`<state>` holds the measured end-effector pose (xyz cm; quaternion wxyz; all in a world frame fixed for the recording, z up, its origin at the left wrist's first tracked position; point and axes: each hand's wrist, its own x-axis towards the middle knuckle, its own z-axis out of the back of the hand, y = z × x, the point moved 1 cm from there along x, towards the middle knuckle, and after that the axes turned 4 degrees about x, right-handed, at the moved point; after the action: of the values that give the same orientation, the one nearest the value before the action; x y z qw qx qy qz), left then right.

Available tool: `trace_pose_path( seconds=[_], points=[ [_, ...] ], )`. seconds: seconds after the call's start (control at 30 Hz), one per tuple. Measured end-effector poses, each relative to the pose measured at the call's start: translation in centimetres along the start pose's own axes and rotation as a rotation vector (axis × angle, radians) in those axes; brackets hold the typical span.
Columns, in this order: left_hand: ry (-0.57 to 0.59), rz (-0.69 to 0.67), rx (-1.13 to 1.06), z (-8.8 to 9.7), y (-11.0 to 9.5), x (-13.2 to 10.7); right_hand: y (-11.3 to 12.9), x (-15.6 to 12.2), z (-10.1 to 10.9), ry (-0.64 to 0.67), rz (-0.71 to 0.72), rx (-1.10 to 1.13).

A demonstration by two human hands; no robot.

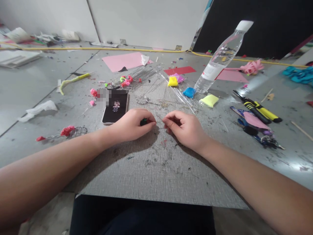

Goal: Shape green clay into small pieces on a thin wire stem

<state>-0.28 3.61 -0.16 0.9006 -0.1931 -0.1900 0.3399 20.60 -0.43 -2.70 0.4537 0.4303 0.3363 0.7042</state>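
My left hand (pixel 137 124) is closed in a pinch just above the table, thumb against fingertips. A small dark green bit (pixel 143 121) shows in the gap behind its thumb. Close by on the right, my right hand (pixel 184 128) pinches in the same way. A thin wire (pixel 160 127) spans the narrow gap between the two sets of fingertips; its ends are hidden. Just beyond my left hand lies a phone (pixel 116 107) with its screen lit. A small twisted wire piece (pixel 144 100) lies past the fingertips.
A water bottle (pixel 217 62) stands tilted in view behind packets of blue (pixel 189 92) and yellow clay (pixel 209 100). Pliers (pixel 259 107) lie at right. Loose wires (pixel 146 75), pink paper (pixel 124 61) and a wire piece with red clay (pixel 67 131) are spread about.
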Motion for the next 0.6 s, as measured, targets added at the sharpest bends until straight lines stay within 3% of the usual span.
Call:
trace_pose_path(
  seconds=[0.27,0.6],
  points=[
    [0.187,-0.254,-0.027,0.26,-0.36,-0.42,-0.04,0.07,0.00,-0.008,0.034,-0.013],
    [0.141,-0.152,0.071,-0.48,-0.24,-0.45,0.12,0.09,-0.11,0.000,0.033,-0.016]
  ],
)
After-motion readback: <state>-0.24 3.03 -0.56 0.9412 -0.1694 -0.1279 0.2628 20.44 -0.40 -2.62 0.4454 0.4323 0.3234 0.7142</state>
